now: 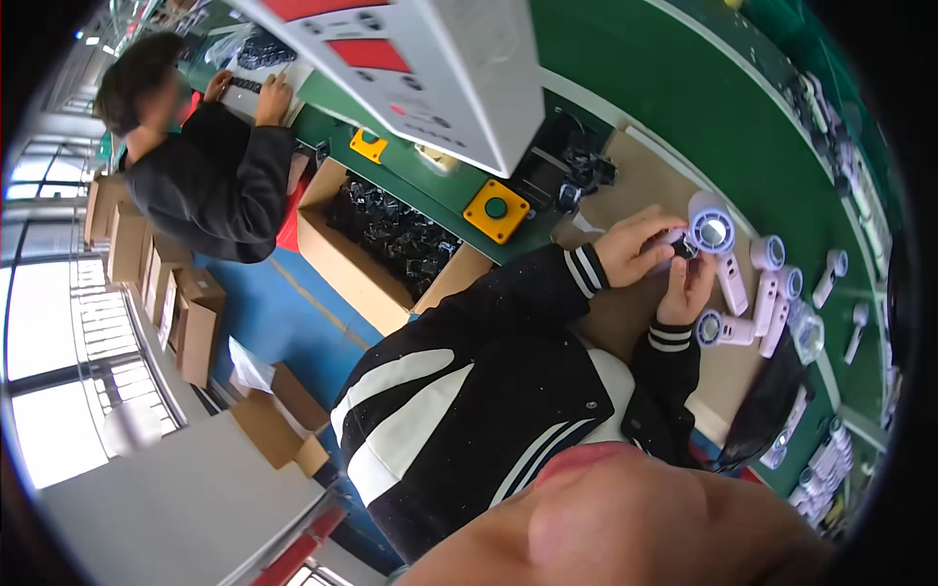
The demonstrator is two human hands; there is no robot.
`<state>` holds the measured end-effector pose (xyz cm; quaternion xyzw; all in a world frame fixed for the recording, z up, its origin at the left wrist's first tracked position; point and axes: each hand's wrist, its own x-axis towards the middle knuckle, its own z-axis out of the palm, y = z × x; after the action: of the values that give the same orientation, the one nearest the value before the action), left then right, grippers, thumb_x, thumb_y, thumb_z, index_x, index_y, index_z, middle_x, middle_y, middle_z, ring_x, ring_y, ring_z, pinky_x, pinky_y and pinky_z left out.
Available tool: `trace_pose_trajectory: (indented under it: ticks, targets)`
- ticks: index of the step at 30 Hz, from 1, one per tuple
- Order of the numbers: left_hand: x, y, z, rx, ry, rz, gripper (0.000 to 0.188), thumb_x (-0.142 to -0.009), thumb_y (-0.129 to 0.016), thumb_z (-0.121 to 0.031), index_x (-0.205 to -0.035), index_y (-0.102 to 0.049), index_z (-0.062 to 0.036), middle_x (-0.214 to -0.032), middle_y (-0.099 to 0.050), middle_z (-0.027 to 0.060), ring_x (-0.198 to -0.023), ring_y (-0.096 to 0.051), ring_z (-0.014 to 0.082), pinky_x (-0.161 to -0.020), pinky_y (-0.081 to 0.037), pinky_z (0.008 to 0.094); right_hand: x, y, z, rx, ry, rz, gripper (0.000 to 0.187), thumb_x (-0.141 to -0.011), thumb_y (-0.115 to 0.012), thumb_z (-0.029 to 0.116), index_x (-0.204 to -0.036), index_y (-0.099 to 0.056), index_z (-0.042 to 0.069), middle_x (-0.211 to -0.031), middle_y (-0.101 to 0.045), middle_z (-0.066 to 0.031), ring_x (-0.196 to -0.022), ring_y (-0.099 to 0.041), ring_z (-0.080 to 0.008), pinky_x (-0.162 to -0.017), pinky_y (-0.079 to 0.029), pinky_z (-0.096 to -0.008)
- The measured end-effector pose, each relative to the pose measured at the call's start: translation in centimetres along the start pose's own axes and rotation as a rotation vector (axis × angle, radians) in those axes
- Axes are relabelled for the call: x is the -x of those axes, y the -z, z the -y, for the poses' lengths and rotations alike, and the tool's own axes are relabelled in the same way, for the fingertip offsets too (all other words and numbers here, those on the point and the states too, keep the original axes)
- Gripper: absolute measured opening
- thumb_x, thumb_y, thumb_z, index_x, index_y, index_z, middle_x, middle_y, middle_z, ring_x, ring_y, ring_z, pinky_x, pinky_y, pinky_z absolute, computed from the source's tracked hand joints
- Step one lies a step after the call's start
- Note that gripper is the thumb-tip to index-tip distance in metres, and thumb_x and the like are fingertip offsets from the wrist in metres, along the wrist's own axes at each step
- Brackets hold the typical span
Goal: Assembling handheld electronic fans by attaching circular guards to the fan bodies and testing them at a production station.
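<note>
Handheld fan [710, 227] in lilac sits above the brown mat [640, 166], its handle apparently pinched by the left hand [633, 246]. The right hand [689, 290] has fingertips at a small black part [688, 245]; I cannot tell how firmly it grips. Fans [772, 313] along the mat's right edge look complete; this one seems unfinished. Black pieces [584, 171] beside the mat's left edge look unused.

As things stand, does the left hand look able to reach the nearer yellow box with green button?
Probably yes: the nearer yellow box sits left of the left hand, its green button uncovered. But that hand seems occupied with a small dark part, so it likely must let go first.
</note>
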<state>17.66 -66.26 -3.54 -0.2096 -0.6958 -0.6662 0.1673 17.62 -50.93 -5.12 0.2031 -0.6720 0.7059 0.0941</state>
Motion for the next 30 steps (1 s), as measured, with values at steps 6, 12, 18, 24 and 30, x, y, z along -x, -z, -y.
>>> trace_pose_trajectory:
  ticks: [6,12,18,24,30]
  targets:
    - [-0.3,0.0,-0.7,0.047,-0.122,-0.017,0.035,-0.086,-0.057,-0.008,-0.12,-0.053,-0.0017,-0.104,-0.053,0.0111,-0.084,-0.049,0.0237,-0.075,-0.041,0.0303,0.2,0.3,-0.6,-0.076,0.022,-0.078,0.039,-0.092,-0.048,0.004,-0.13,-0.044,-0.001,-0.124,-0.053,-0.0144,-0.107,-0.053,-0.023,-0.097,-0.04,-0.0331]
    - [0.1,0.0,0.1,0.063,-0.038,-0.042,0.026,-0.085,-0.057,-0.008,-0.111,-0.053,-0.0039,-0.103,-0.052,0.0109,-0.086,-0.049,0.0247,-0.078,-0.041,0.0314,-0.1,1.7,-2.4,-0.013,0.026,0.008,0.036,-0.095,-0.048,0.008,-0.129,-0.045,-0.001,-0.124,-0.054,-0.0151,-0.108,-0.053,-0.0236,-0.098,-0.039,-0.0344]
    - [0.1,-0.8,1.1,0.086,-0.062,-0.124,0.021,-0.085,-0.057,-0.007,-0.106,-0.051,-0.0055,-0.1,-0.053,0.0092,-0.081,-0.05,0.0231,-0.075,-0.042,0.0305,-1.0,1.0,-1.7,-0.066,0.013,0.042,0.037,-0.096,-0.047,0.011,-0.131,-0.044,0.0,-0.123,-0.054,-0.0154,-0.108,-0.053,-0.0238,-0.097,-0.039,-0.0353]
    - [-0.1,0.0,0.5,0.151,0.008,-0.274,0.023,-0.087,-0.057,-0.007,-0.108,-0.049,-0.0055,-0.096,-0.053,0.0087,-0.074,-0.05,0.0209,-0.07,-0.043,0.0291,-0.9,-1.5,-1.1,-0.066,-0.131,0.165,0.039,-0.099,-0.045,0.017,-0.133,-0.041,0.0,-0.12,-0.054,-0.0143,-0.103,-0.054,-0.0223,-0.093,-0.042,-0.0324]
    - [0.2,0.4,1.1,0.48,0.234,-0.537,0.029,-0.091,-0.056,-0.012,-0.117,-0.044,-0.0043,-0.101,-0.053,0.0097,-0.081,-0.052,0.0181,-0.076,-0.044,0.0292,-0.5,-1.9,-0.4,0.002,-0.425,0.469,0.039,-0.101,-0.042,0.02,-0.134,-0.04,0.0,-0.116,-0.054,-0.0133,-0.097,-0.054,-0.0215,-0.09,-0.042,-0.0288]
